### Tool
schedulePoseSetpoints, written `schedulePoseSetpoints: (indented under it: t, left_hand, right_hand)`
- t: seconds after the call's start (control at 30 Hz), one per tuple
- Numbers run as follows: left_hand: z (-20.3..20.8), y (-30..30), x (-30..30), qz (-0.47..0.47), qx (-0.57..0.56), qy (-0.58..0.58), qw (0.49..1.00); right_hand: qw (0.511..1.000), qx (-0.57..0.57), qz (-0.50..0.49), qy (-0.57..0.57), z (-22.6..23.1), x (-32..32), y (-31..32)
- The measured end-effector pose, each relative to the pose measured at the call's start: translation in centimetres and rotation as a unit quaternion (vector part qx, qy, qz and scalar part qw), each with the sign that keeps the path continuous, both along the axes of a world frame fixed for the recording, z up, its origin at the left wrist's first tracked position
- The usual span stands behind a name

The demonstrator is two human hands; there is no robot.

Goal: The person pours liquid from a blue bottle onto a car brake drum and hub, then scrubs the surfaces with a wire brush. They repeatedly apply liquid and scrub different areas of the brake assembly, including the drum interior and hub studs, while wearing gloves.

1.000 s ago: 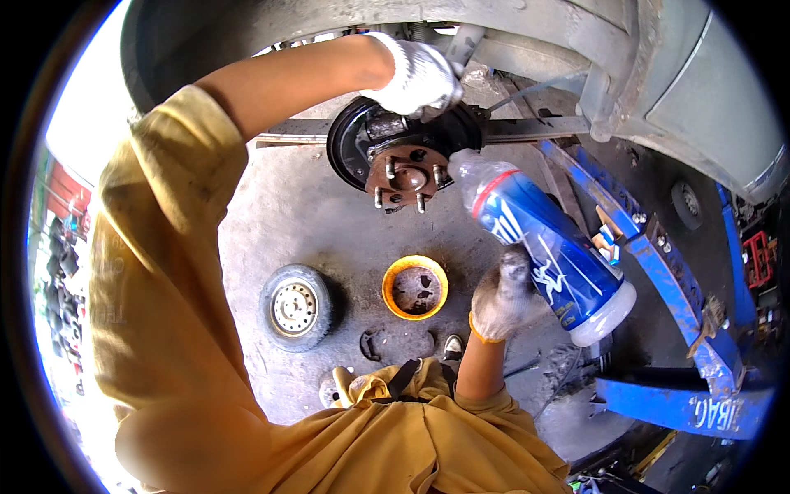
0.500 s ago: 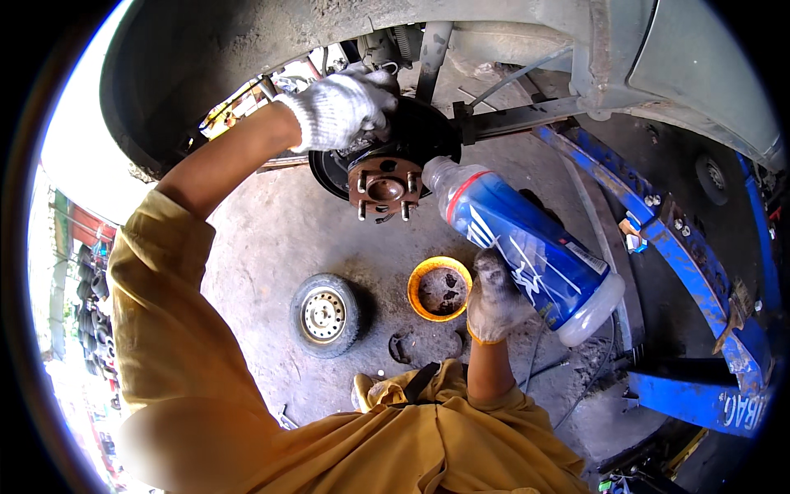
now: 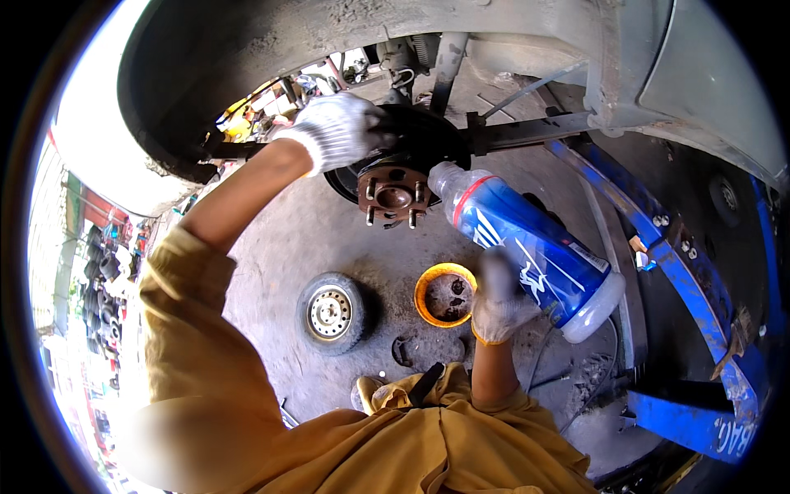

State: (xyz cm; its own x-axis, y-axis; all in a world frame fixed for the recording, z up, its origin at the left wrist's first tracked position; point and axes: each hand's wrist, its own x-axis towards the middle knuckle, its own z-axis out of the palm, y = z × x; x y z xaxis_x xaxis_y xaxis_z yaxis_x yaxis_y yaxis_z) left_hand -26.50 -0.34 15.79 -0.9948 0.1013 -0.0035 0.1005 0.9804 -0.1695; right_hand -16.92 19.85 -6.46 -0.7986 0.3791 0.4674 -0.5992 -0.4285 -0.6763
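Observation:
My left hand, in a white knit glove, is at the upper left edge of the black brake backing plate. Its fingers look bent, with their dark tips blending into the plate; whatever they grip is hidden. In my right hand, gloved and partly smeared by motion, is a large clear plastic bottle with a blue label and red band. The bottle lies tilted, its neck up and left beside the rusty wheel hub, whose studs stick out.
Below the hub, a yellow-rimmed bucket with dark contents stands on the concrete floor, beside a wheel with a tyre. A curved brake shoe lies nearby. Blue lift arms flank the right; the car's wheel arch hangs overhead.
My left hand has shifted slightly down and left along the plate. The right hand still holds the bottle near the hub, its fingers blurred. The whole view has shifted a little.

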Motion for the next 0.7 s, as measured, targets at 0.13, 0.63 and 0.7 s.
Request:
schedulePoseSetpoints:
  t: [0.13, 0.63, 0.7]
  left_hand:
    - [0.6, 1.2, -1.9, 0.025, -0.075, -0.092, 0.993]
    - [-1.5, 2.4, 0.1, -0.009, -0.145, -0.04, 0.989]
    - [-2.5, 2.1, -0.3, -0.025, -0.152, -0.018, 0.988]
  right_hand:
    - [0.992, 0.106, -0.068, 0.026, -0.8, -0.3, -0.2]
    - [0.998, 0.044, -0.006, 0.047, -0.4, -0.8, -1.5]
    - [0.998, 0.044, -0.009, 0.053, -0.4, -0.5, -1.5]
